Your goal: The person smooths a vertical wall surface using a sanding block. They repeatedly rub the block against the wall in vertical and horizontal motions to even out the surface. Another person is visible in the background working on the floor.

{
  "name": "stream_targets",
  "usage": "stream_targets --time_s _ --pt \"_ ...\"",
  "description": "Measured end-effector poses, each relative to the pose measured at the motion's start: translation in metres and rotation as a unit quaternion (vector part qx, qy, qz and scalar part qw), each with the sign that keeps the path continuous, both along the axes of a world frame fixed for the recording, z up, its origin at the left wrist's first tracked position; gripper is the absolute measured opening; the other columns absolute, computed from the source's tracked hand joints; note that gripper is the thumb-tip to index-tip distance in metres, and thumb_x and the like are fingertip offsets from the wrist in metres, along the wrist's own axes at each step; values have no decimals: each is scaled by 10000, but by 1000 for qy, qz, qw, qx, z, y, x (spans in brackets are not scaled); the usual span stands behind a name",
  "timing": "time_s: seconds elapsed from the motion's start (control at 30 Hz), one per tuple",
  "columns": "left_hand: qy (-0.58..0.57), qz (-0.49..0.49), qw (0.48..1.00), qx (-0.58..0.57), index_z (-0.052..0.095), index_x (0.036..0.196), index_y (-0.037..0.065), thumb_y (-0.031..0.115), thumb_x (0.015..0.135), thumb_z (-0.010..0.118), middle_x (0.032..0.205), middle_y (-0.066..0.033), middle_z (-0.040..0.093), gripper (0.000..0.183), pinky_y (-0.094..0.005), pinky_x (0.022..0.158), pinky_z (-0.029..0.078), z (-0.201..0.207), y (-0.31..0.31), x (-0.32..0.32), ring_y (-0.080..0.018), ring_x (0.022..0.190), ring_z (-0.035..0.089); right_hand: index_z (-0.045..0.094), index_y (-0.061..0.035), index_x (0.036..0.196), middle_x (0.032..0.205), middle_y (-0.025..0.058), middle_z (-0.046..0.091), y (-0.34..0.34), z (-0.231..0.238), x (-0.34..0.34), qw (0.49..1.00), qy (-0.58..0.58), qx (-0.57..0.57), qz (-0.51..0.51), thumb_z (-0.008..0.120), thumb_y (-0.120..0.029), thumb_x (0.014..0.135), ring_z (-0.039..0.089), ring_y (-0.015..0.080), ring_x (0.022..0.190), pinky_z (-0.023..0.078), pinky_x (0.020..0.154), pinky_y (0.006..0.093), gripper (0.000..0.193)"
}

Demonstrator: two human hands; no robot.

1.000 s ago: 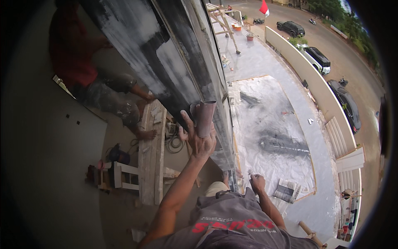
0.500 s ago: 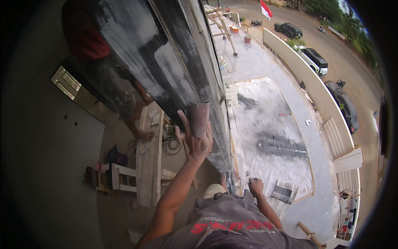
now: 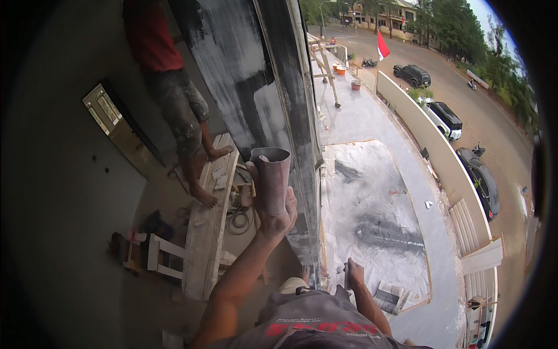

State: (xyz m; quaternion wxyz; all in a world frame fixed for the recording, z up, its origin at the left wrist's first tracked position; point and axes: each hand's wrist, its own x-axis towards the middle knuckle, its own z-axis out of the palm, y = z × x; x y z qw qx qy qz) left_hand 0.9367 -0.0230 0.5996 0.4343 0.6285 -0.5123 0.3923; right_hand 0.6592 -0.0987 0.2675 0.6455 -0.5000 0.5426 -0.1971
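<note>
A curled sheet of brownish-grey sandpaper point(image 3: 274, 185) is in my left hand point(image 3: 278, 220), rolled almost into a tube with its open end up. The thumb and fingers wrap round it, partly hidden behind the sheet. Just beyond stands a tall dark panel point(image 3: 264, 110) with streaky whitish patches; whether the sandpaper touches it I cannot tell. Low beside my body, my right hand point(image 3: 356, 276) is closed, with a slim dark thing at its fingers that I cannot make out.
At left, another person in a red shirt point(image 3: 152, 43) stands barefoot on a plank bench point(image 3: 200, 253), near a coiled hose point(image 3: 239, 222). Right of the panel, a dusty plastic sheet point(image 3: 381, 174) covers floor lower down, bounded by a low wall point(image 3: 433, 125).
My left hand has drawn back from the panel, and the sandpaper has curled into a rounder tube. My right hand sits slightly lower. The view has tilted, showing more of the other person.
</note>
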Motion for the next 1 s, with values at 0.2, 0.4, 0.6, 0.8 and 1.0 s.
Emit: stream_targets --time_s 0.2,0.4,0.6,0.8,1.0 --pt "-135 245 960 18 381 1440 -35 192 994 484 1533 -394 181 511 -548 1111 72 106 -26 26 -380 1451 296 717 35 895 755 83 680 22 -34 5 999 -10 -10 30 558 -378 972 609 155 686 467 644 304 450" --pt "-105 214 971 34 464 1442 91 223 900 604 1572 -193 322 575 -537 1064 78 109 -33 24 -335 1496 181 709 44 895 748 97 680 10 -11 16 997 19 -59 35 549 -366 971 622 168 673 481 647 317 447" --pt "-96 194 976 27 460 1455 128 271 926 588 1563 -197 335 562 -538 1069 83 133 -44 13 -323 1492 200 693 39 853 722 170 681 6 -21 9 988 122 -76 49 575 -334 915 659 285 692 493 695 415 396" --pt "-120 271 954 40 459 1448 115 299 946 569 1573 -237 285 545 -547 1062 117 132 -49 9 -326 1478 227 673 32 978 768 178 665 29 -24 -7 945 179 -187 200 576 -407 944 658 313 728 506 702 406 450" --pt "-70 218 972 62 428 1467 79 276 985 512 1551 -199 348 527 -563 1088 77 84 -33 13 -306 1471 255 460 27 1331 920 123 665 46 -10 -29 978 -14 110 178 652 -234 947 648 225 768 549 688 375 503"
